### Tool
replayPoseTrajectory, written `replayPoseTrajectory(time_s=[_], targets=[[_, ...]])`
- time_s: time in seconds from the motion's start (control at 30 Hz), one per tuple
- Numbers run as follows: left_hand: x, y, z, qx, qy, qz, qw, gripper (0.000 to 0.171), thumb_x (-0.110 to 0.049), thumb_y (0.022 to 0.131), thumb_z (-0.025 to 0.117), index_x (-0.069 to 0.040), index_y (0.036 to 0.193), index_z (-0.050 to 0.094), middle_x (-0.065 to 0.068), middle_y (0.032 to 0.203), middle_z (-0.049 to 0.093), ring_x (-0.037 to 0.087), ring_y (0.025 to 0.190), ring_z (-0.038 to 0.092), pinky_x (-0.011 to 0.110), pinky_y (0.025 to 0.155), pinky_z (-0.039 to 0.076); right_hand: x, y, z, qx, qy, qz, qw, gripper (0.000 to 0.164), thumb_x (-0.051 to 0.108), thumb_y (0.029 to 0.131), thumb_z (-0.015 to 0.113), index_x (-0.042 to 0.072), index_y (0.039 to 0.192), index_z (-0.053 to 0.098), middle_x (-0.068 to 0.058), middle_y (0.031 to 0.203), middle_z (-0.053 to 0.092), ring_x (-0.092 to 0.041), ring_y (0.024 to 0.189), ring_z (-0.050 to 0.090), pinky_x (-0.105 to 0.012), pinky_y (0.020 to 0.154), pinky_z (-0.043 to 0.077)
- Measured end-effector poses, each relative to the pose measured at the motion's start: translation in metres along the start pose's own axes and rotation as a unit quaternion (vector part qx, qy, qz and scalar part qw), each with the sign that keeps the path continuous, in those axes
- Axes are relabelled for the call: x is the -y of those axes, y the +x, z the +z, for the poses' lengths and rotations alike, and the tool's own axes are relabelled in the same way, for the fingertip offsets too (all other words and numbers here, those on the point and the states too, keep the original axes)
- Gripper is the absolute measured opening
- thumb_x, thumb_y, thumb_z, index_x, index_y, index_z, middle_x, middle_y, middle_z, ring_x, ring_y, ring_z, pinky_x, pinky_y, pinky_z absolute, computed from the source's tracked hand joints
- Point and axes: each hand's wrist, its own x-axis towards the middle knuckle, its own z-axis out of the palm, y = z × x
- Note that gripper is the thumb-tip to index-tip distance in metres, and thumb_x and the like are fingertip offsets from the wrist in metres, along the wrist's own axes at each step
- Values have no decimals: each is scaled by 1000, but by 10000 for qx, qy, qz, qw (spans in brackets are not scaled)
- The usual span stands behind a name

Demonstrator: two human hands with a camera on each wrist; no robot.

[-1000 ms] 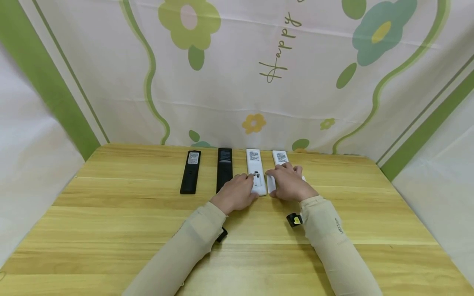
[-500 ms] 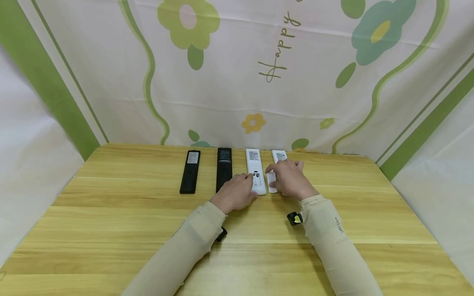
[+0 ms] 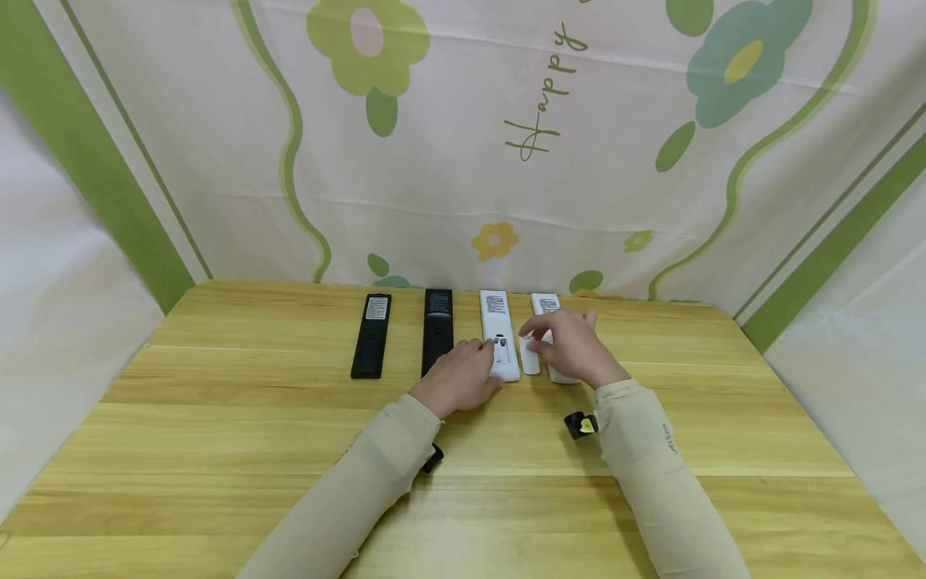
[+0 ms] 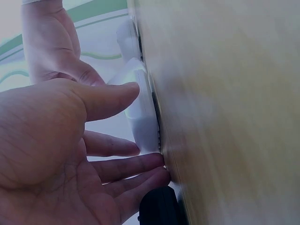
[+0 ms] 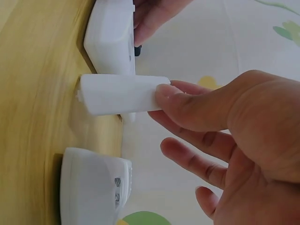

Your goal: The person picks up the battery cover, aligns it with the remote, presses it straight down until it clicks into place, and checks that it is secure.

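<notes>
White cover (image 3: 530,359) pinched in the right hand (image 3: 571,342)

Seen from the head, the cover sits right of the frame's centre, between the inner white remote (image 3: 495,308) and the outer white remote (image 3: 546,302), its long axis running nearly up and down, upper end in the fingers. From the right wrist, that axis runs left to right instead, the tabbed end aimed left at the table (image 3: 217,418). Thumb and forefinger are clamped on the opposite end; the other fingers are spread. This view also shows two metal contacts (image 5: 117,181) in the outer white remote, hidden by the hand in the head view. At the inner white remote's lower left side, the left hand (image 3: 463,376) touches it, fingers nearly straight, thumb apart. Four remotes lie in a row: two white and two black remotes (image 3: 370,346) (image 3: 437,331).
</notes>
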Motion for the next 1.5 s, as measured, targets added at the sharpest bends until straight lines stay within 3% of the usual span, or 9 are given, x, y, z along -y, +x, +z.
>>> replayPoseTrajectory(time_s=[0.27,0.5,0.67,0.73,0.87,1.5], targets=[[0,1,0,4,81,13,10000,58,-32,105,58,3,150,45,21,140,56,30,122,57,41,97,52,-3,1,-7,-293,334,-62,9990,11,7,90,77,11,100,80,-1,92,76,-27,99,67,-57,92,20],[1,1,0,-8,106,27,9999,54,-28,106,56,3,149,46,20,136,58,30,119,58,40,95,54,0,1,-10,-639,718,-30,9954,10,10,91,78,11,100,80,-3,99,77,-26,100,69,-53,91,20],[1,2,1,-21,118,22,9999,54,-27,106,56,3,149,46,20,134,59,29,117,59,41,93,55,7,1,-7,-896,1020,-139,9906,10,11,92,77,12,101,80,-2,101,77,-26,102,68,-55,97,24],[1,2,1,-26,124,33,9999,54,-27,106,56,3,148,46,20,134,59,29,116,59,41,93,55,9,2,-5,-900,1159,-170,9890,10,10,92,76,11,101,80,-2,101,77,-25,103,68,-53,99,30],[2,2,2,-49,157,55,9998,53,-27,105,57,4,148,47,20,134,59,29,116,60,41,93,55,12,3,0,-782,1425,-142,9866,12,8,93,75,10,103,80,-4,103,76,-23,103,67,-47,90,49],[0,2,0,-17,151,7,9999,55,-27,105,58,4,149,46,20,135,59,29,116,59,41,94,55,11,6,11,-618,1630,-16,9847,13,6,94,73,10,104,79,-4,106,76,-25,109,65,-54,96,48]])
